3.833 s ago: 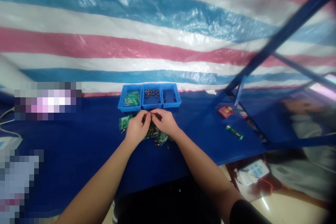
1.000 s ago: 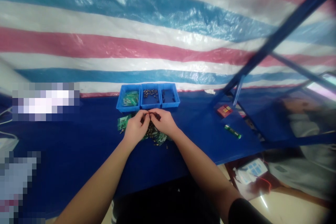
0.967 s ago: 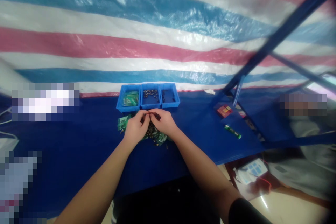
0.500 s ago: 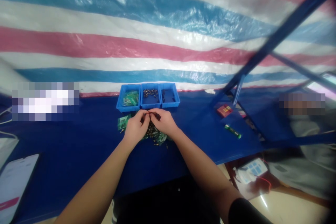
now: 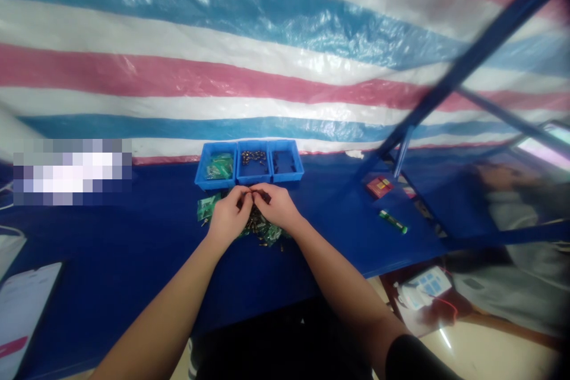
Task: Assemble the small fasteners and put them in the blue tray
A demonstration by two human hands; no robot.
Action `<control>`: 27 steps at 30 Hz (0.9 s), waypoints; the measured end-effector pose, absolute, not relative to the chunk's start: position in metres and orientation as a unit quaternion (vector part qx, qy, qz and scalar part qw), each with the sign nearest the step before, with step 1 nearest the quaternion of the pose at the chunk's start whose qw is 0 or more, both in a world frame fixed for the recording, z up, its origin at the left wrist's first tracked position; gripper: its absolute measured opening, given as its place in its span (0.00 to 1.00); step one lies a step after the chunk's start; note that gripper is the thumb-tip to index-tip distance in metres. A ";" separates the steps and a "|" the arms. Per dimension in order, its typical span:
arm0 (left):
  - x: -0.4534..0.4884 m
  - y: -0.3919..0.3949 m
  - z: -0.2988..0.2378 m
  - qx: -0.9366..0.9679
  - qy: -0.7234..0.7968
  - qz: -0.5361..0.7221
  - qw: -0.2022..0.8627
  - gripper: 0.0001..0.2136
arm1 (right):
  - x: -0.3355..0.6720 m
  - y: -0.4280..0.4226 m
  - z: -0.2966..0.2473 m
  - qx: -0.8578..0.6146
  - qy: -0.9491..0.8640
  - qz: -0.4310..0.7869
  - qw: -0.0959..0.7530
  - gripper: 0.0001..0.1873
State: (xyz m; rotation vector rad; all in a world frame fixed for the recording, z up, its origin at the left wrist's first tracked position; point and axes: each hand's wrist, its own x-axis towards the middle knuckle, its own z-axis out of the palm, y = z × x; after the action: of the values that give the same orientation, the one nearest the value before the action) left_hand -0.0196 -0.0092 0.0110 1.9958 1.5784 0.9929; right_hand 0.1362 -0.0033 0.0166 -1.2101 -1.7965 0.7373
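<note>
My left hand [image 5: 229, 214] and my right hand [image 5: 278, 206] meet fingertip to fingertip, both closed in a pinch. Whatever sits between the fingers is too small and too covered to name. Under and in front of them lies a heap of small brass-coloured metal parts and green pieces [image 5: 269, 233]. A green packet or board [image 5: 207, 208] lies just left of my left hand. Beyond my fingers stand three joined blue bins: the left bin [image 5: 200, 179] holds green pieces, the middle bin [image 5: 253, 179] brass-coloured parts, the right bin [image 5: 288, 177] small dark parts.
A red box [image 5: 378, 186] and a green tube [image 5: 393, 221] lie to the right on the blue table [image 5: 133, 261]. A blue metal frame [image 5: 427, 101] slants up at the right, with another person [image 5: 512, 208] behind it. A phone [image 5: 29, 303] lies at the left edge.
The view has shifted very slightly. My hands keep the same pinch over the heap, and nothing else has visibly moved on the table.
</note>
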 end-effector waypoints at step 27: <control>-0.020 -0.009 0.012 0.719 0.567 0.345 0.207 0.11 | 0.138 -0.004 0.015 -0.492 -0.727 0.287 0.384 0.13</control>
State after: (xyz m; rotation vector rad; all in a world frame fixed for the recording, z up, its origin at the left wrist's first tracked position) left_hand -0.0200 -0.0089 0.0122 2.0032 1.5778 0.9602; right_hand 0.1382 -0.0039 0.0146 -1.2542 -1.8526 0.7316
